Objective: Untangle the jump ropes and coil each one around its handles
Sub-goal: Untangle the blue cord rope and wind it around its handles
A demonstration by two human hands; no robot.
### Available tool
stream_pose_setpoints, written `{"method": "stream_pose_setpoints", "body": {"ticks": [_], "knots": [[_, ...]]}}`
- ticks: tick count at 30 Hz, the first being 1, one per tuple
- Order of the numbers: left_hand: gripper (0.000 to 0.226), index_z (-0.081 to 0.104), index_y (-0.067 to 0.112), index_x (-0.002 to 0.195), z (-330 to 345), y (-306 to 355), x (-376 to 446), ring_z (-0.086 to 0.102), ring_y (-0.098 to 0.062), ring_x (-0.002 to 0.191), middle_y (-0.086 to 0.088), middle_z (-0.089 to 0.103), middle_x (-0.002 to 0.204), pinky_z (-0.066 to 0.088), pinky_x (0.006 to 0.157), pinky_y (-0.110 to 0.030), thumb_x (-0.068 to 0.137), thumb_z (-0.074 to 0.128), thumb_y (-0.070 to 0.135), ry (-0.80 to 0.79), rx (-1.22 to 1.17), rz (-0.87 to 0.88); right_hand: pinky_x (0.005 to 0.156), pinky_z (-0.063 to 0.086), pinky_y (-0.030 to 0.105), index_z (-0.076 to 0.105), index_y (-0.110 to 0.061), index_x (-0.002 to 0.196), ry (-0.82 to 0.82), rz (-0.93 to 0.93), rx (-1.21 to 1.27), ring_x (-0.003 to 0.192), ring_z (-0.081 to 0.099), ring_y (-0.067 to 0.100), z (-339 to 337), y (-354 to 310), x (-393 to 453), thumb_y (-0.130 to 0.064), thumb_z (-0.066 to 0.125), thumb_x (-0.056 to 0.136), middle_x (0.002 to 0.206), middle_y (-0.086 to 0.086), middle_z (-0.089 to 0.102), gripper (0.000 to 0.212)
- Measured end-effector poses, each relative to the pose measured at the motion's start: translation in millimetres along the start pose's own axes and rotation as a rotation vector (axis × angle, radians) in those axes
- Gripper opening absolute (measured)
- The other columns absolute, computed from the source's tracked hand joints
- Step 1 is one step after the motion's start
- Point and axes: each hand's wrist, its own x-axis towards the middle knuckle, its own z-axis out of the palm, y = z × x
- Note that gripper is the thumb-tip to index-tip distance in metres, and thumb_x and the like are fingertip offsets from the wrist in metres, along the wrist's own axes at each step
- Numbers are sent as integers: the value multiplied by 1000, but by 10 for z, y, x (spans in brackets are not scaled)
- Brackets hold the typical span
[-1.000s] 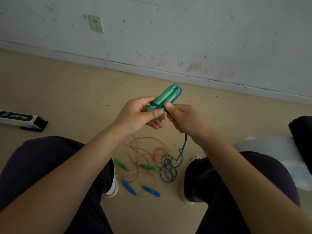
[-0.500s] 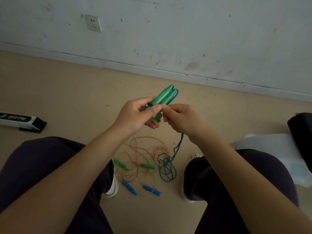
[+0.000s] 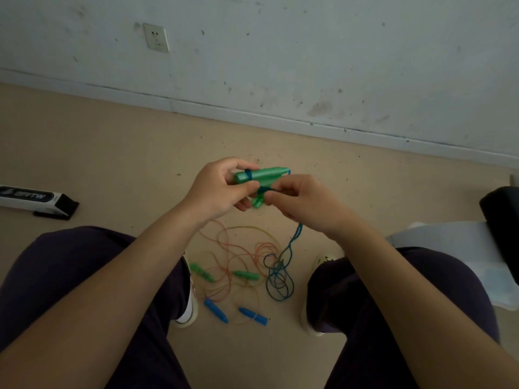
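A: Floor of beige colour, with small dark specks, meets a scuffed white wall; a socket sits on that wall, up and left of the hands.

B: And around the hands?

A: Far left of them a white and black box lies on the floor. Far right of them there is a black object on something pale; I cannot tell what it is. Below the hands, between the person's knees, lies a tangle of orange and yellow ropes with two green handles and two blue handles in it. No container is visible.

B: What do the hands do?

A: The left hand grips a pair of green handles, held together almost level, with one turn of blue rope across them. The right hand pinches this blue rope just beside the handles. From the right hand the rope hangs down to loose loops on the floor, beside the tangle.
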Motion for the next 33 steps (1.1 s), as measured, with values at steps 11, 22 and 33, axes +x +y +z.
{"method": "stream_pose_setpoints", "body": {"ticks": [11,22,33], "knots": [[34,69,19,113,12,88,-52,69,-22,60,-16,74,82,58,59,-27,87,70,-2,-306,-81,-122,72,44,27,75,-14,86,261,-280,-200,77,53,10,-97,88,50,-24,72,87,84,2,60,10],[33,68,17,117,29,86,-85,69,-18,59,-4,74,79,55,57,-23,88,70,2,-290,-106,-136,68,46,35,73,-14,84,292,-285,-143,74,57,19,-30,89,63,-21,72,87,78,4,65,8],[29,62,18,107,11,61,-111,70,-22,68,-11,74,86,58,65,-28,86,73,1,-279,-36,-108,59,40,16,49,-12,86,250,-161,15,65,44,8,-35,93,58,-16,81,78,75,-1,49,34]]}}
